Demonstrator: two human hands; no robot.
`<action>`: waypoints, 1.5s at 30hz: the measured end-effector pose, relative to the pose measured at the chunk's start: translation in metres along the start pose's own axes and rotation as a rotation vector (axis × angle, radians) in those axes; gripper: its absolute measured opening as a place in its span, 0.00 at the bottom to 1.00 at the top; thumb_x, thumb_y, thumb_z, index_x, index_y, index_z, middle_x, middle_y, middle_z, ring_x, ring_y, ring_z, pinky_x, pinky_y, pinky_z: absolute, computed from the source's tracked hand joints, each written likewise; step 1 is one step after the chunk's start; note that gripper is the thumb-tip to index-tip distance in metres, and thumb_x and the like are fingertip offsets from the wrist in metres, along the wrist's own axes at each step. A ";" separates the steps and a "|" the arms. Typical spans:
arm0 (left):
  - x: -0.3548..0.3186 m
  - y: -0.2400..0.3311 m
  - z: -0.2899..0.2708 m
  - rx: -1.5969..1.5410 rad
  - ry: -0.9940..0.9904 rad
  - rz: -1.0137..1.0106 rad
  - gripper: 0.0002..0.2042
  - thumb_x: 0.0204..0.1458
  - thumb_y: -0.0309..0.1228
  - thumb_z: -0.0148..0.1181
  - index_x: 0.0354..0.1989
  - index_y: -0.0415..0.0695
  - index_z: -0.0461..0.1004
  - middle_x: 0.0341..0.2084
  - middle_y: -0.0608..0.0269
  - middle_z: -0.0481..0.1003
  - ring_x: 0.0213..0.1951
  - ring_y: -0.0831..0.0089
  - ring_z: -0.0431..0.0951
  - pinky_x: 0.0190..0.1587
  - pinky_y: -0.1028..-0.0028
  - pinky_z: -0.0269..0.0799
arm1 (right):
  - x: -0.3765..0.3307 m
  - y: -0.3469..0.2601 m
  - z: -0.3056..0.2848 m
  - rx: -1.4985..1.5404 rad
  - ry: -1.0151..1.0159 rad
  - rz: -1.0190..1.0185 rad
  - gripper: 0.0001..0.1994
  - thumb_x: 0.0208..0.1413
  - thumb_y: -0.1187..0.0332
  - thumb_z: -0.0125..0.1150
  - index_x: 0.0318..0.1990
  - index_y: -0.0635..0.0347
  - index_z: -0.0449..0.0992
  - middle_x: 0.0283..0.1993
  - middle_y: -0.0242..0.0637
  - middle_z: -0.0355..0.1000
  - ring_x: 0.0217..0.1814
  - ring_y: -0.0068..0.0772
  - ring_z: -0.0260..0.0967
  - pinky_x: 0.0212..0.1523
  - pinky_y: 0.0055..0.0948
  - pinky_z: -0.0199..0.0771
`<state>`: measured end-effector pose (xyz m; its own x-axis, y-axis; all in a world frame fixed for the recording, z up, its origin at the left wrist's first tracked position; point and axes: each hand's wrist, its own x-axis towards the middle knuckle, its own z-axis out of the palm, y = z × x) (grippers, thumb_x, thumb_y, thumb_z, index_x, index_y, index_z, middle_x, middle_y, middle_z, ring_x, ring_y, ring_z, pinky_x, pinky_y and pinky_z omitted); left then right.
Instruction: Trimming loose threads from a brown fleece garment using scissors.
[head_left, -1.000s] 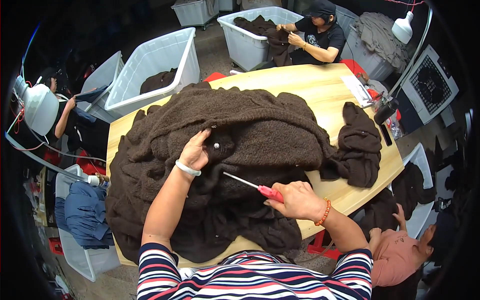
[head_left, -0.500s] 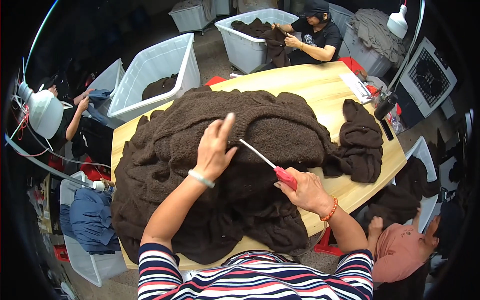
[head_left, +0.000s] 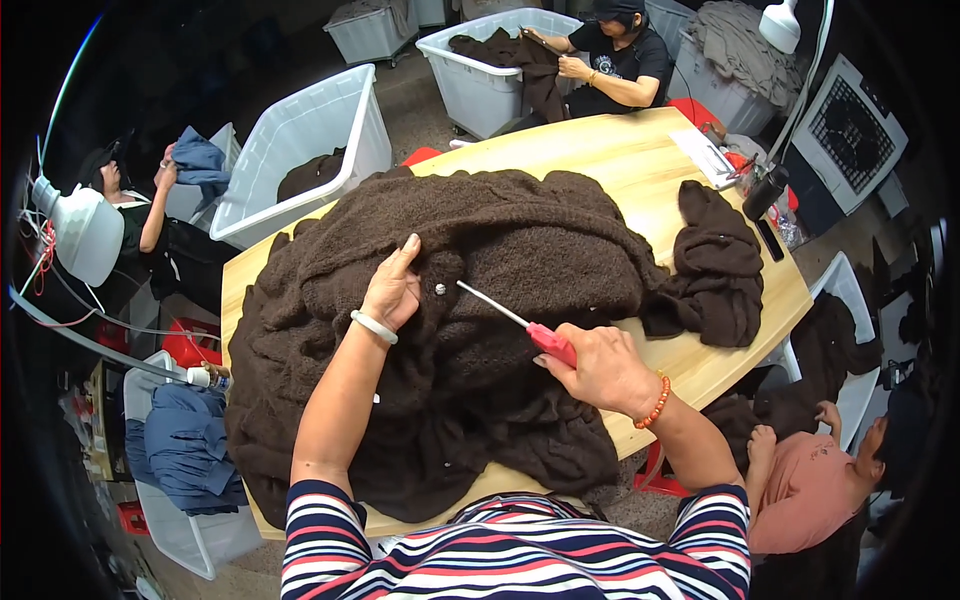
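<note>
A large heap of dark brown knit garments (head_left: 545,265) covers most of the wooden table in front of me. My left hand (head_left: 393,292), with a pale bangle at the wrist, is closed on a fold of the knit, thumb raised. Beside its fingers a small shiny button (head_left: 440,290) shows on the cloth. In my right hand (head_left: 608,368) is a red-handled tool (head_left: 551,345) with a thin straight metal shaft. Its tip points left at the fabric, close to the button. Whether the tip touches the cloth I cannot tell.
Another brown garment (head_left: 716,265) lies on the table's right side, near a dark bottle (head_left: 766,192). Pale bins (head_left: 365,130) stand beyond the table, and one with blue cloth (head_left: 185,435) at left. Co-workers sit at far right, left, and near right (head_left: 810,490). Lamps (head_left: 85,235) hang at both sides.
My left hand has moved left and down from lying spread on the knit, and now grips a fold. A button has come into sight. The tool has shifted slightly left.
</note>
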<state>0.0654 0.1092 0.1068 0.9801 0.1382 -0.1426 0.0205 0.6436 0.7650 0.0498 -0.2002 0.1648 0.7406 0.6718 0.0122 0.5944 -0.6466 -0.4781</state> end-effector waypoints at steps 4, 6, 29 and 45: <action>-0.015 -0.007 -0.023 0.599 0.137 0.180 0.18 0.56 0.35 0.64 0.51 0.39 0.72 0.36 0.69 0.75 0.37 0.77 0.75 0.42 0.76 0.73 | -0.004 -0.002 0.005 0.067 0.005 -0.039 0.14 0.56 0.56 0.61 0.35 0.57 0.71 0.24 0.49 0.73 0.31 0.56 0.74 0.34 0.49 0.73; -0.048 -0.009 0.000 1.225 0.159 0.371 0.28 0.43 0.39 0.74 0.50 0.37 0.71 0.32 0.66 0.73 0.33 0.72 0.74 0.38 0.72 0.73 | -0.006 0.009 0.004 0.088 0.022 -0.005 0.13 0.56 0.56 0.61 0.35 0.57 0.71 0.24 0.48 0.73 0.31 0.56 0.74 0.34 0.49 0.73; -0.057 -0.017 -0.022 0.960 0.013 0.238 0.05 0.57 0.26 0.61 0.40 0.39 0.76 0.32 0.76 0.75 0.32 0.89 0.69 0.35 0.83 0.66 | -0.016 0.001 0.001 0.022 -0.035 -0.033 0.14 0.56 0.56 0.61 0.33 0.57 0.70 0.23 0.48 0.73 0.29 0.55 0.74 0.33 0.49 0.73; -0.054 -0.045 -0.011 0.965 0.238 0.384 0.05 0.48 0.21 0.66 0.33 0.38 0.78 0.22 0.82 0.67 0.25 0.89 0.62 0.28 0.84 0.59 | -0.006 0.005 0.007 0.013 -0.043 -0.053 0.13 0.54 0.59 0.64 0.32 0.58 0.70 0.23 0.46 0.72 0.27 0.54 0.72 0.30 0.46 0.72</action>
<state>0.0092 0.0811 0.0734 0.8926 0.4158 0.1744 -0.0315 -0.3284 0.9440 0.0465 -0.2046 0.1560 0.6940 0.7199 -0.0004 0.6279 -0.6055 -0.4891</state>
